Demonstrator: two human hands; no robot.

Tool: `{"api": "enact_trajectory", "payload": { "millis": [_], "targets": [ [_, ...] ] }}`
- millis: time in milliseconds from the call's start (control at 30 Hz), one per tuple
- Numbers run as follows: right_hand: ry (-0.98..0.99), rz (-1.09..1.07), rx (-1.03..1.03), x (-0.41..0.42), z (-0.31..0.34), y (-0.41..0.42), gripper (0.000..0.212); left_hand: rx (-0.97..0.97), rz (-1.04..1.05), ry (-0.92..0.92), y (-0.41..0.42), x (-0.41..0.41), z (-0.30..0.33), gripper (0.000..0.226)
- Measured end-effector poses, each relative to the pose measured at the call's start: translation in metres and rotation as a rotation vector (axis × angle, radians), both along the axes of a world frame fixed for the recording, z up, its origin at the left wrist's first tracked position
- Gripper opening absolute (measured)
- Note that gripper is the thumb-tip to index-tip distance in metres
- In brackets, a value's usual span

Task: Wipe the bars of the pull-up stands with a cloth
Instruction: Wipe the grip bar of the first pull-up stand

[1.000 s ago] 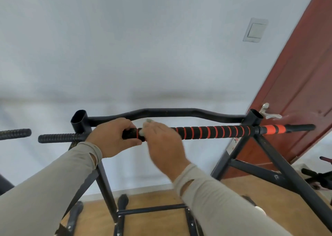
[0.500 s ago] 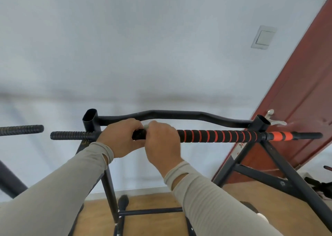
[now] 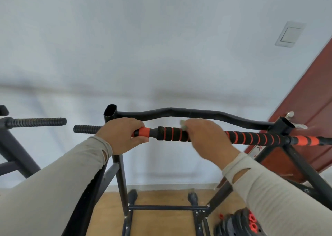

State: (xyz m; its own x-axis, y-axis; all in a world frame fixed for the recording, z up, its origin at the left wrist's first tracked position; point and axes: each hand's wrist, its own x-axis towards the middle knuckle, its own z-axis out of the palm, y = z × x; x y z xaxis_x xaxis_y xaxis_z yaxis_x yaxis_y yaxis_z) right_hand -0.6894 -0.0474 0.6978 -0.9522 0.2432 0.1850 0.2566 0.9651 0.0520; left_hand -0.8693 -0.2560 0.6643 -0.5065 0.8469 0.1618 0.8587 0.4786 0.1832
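I see the pull-up stand's front bar (image 3: pixel 251 138) running level across the view, wrapped in black foam ringed with orange bands, with a solid orange patch near its left end and another past the right upright. Behind it, a bare black bar (image 3: pixel 188 112) bows upward between the two uprights. The cloth (image 3: pixel 183 124) is pale and mostly hidden; only a small corner shows on top of the front bar, roughly mid-length.

Light: soft, even daylight — no glare.
Shadow: faint grey band on the wall (image 3: pixel 161 92) above the fingers (image 3: pixel 133 123).
Blur: right hand (image 3: pixel 208 137) smeared.
Edges: wide-angle bending — door (image 3: pixel 309 110) leans.
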Motion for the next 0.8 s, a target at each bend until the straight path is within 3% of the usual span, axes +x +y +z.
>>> {"api": "enact_trajectory", "payload": {
  "millis": [100,200,300,400,500,633,800],
  "targets": [
    [-0.011,-0.141,0.086,0.013,0.008,0.011,0.025,0.027,-0.015,0.041,-0.001,-0.004,-0.005,0.031],
    [0.083,-0.192,0.015,-0.015,-0.005,-0.025,0.018,0.036,-0.027,0.047,0.0,-0.005,-0.008,0.03],
    [0.282,-0.059,-0.082,-0.056,-0.031,-0.084,0.015,0.06,-0.034,0.043,0.0,-0.006,-0.009,0.033],
    [0.451,0.159,-0.04,-0.06,-0.046,-0.093,0.015,0.084,-0.032,0.04,0.0,-0.007,-0.01,0.041],
    [0.403,0.248,0.078,-0.025,-0.041,-0.054,0.025,0.059,-0.057,0.074,0.0,-0.01,-0.012,0.035],
    [0.235,-0.058,0.178,0.02,-0.021,0.003,0.036,0.042,-0.048,0.079,0.0,-0.009,-0.011,0.032],
    [0.115,-0.285,0.162,0.026,-0.007,0.003,0.016,-0.114,-0.012,0.116,0.01,0.002,0.001,0.036]
  ]
}}
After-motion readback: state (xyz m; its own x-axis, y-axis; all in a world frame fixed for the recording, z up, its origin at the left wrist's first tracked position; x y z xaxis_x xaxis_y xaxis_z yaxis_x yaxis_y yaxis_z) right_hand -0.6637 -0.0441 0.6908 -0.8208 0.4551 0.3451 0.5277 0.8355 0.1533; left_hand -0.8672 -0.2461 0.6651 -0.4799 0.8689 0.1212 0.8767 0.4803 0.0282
